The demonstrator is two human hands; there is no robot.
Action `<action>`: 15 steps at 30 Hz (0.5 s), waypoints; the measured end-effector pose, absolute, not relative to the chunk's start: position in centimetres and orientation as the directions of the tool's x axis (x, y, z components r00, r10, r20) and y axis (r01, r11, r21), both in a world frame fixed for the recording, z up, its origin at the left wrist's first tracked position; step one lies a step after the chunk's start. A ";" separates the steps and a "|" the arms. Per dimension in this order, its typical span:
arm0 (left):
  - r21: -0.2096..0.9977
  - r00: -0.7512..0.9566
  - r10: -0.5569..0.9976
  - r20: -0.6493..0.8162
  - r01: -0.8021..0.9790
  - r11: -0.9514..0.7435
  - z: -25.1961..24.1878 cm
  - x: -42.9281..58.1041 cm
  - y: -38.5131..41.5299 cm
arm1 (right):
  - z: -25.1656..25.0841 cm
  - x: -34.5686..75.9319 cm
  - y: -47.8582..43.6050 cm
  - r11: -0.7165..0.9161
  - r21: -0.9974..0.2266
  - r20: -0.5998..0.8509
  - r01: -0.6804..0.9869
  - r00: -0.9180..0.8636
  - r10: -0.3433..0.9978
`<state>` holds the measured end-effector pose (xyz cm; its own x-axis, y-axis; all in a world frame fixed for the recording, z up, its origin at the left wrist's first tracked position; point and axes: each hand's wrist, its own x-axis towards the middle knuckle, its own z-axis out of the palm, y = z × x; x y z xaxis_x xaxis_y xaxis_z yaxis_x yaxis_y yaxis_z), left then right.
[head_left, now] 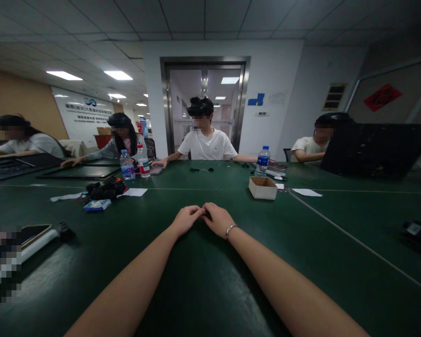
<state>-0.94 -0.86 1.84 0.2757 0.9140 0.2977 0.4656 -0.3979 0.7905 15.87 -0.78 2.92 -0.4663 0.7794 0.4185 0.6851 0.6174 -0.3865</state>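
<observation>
My left hand (186, 219) and my right hand (218, 220) meet over the green table (210, 290) in front of me. Their fingers are curled inward, with the tips touching or nearly so. A small dark patch shows between the fingertips, but whether it is an object or a shadow I cannot tell. A silver bracelet (230, 230) circles my right wrist. Nearest on the right lies an open white box (262, 191), beyond my right hand and apart from it.
Left of my hands lie a blue-and-white packet (97, 205), a tangle of black gear (105, 188) and a phone (35, 234). Bottles (127, 166) stand farther back. A person in a white shirt (210, 145) sits opposite; a large black monitor (375, 150) stands at right.
</observation>
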 end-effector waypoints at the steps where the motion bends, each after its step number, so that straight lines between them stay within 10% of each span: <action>1: 0.763 0.291 0.905 0.310 0.492 -0.419 1.8 -0.9 -0.9 | 3.1 15.8 -1.1 0.621 -0.305 0.395 0.722 -0.497 0.772; 5: 0.628 0.336 0.871 0.358 0.604 -0.491 2.2 -0.2 -1.6 | 3.1 15.5 -1.5 0.619 -0.174 0.341 0.765 -0.543 0.767; 15: 0.189 0.248 0.905 0.346 0.926 -0.326 4.0 -8.7 -4.2 | 2.9 28.4 -1.5 0.273 -0.603 0.323 0.750 -0.084 0.943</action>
